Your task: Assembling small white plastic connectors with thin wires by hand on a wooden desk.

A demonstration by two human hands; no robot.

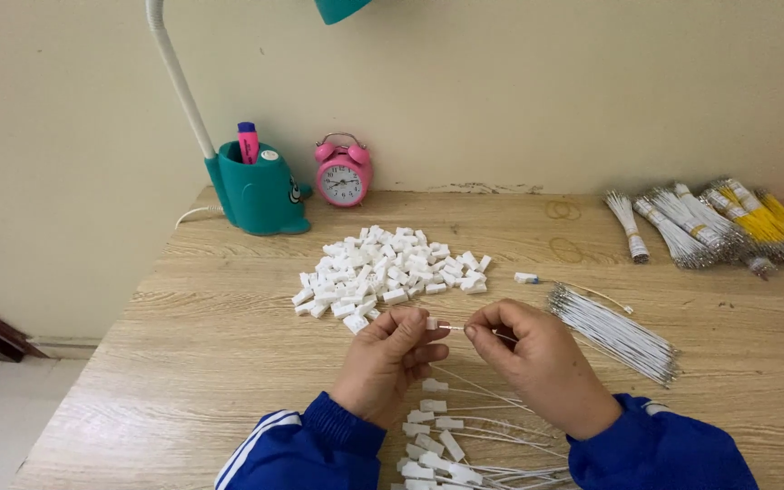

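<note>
The left hand (pixel 387 358) pinches a white connector (pixel 432 323) above the surface (pixel 210 345); the right hand (pixel 528 349) grips a wire (pixel 454 328) at its mouth. A slight tilt could bend the wire tip or miss the slot.

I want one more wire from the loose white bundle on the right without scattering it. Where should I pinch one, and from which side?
Probably near its metal-tipped end, at the upper-left of the white wire bundle. The wires lie flat, slanting down to the right, and there they fan slightly near the right hand. Come from above with the fingers and draw it out along its length.
</note>
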